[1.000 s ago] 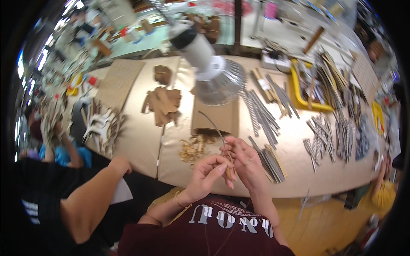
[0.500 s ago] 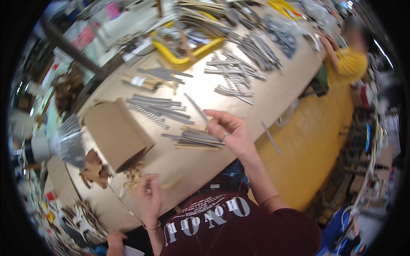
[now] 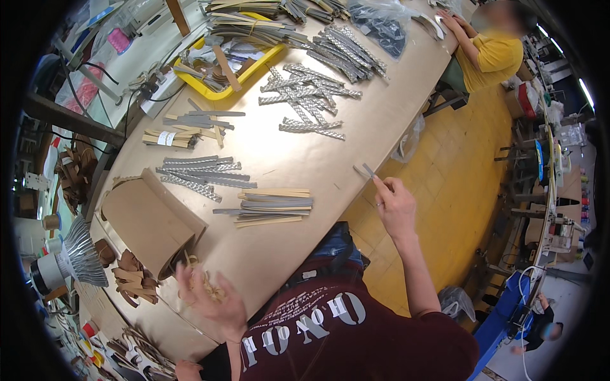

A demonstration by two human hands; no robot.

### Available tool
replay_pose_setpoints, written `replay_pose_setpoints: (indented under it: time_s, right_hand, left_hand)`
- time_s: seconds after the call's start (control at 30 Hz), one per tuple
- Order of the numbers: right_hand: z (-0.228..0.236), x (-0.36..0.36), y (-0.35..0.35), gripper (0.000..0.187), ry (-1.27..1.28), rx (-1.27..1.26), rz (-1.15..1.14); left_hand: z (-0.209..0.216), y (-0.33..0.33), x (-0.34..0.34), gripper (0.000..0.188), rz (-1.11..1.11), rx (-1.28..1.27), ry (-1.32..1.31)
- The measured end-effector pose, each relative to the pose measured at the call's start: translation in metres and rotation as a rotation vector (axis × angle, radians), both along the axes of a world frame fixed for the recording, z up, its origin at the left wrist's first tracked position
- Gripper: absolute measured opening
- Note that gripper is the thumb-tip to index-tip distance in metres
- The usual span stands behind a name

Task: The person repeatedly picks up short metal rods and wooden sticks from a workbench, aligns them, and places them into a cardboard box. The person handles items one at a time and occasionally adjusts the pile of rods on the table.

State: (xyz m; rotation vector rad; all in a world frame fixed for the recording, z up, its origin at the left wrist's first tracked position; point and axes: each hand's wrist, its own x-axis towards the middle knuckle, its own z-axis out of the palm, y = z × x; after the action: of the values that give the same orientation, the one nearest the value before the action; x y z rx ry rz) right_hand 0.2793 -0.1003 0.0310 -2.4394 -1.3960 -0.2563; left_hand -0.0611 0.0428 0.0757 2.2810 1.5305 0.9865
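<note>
Past the table's near edge, over the yellow floor, my right hand (image 3: 396,208) pinches a narrow grey strip (image 3: 366,171); its end sticks out beyond the fingertips and looks bent or doubled. My left hand (image 3: 215,297) is low over the table at the near left, its fingers apart and slightly blurred, over a pile of thin tan curled trimmings (image 3: 206,284) that it partly hides. Between the hands lies a stack of grey and tan strips (image 3: 276,206). Farther back is a bunch of grey and silvery braided strips (image 3: 204,174).
A curved brown board piece (image 3: 152,219) stands left, beside brown scraps (image 3: 133,279) and a lamp (image 3: 70,263). Braided strips (image 3: 308,95) and a yellow tray (image 3: 222,94) lie farther back. A person in yellow (image 3: 495,60) is at the far right edge.
My right hand has moved right with the grey strip, from above the table to beyond its edge. My left hand's fingers have spread over the trimmings. The whole view has shifted.
</note>
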Motion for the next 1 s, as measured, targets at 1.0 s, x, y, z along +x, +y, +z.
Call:
replay_pose_setpoints:
  time_s: [1.0]
  right_hand:
    - [-0.004, 0.045, 0.005, 0.031, 0.82, -0.04, -0.336]
  left_hand:
    - [-0.087, -0.012, 0.224, 0.078, -1.076, -0.066, 0.393]
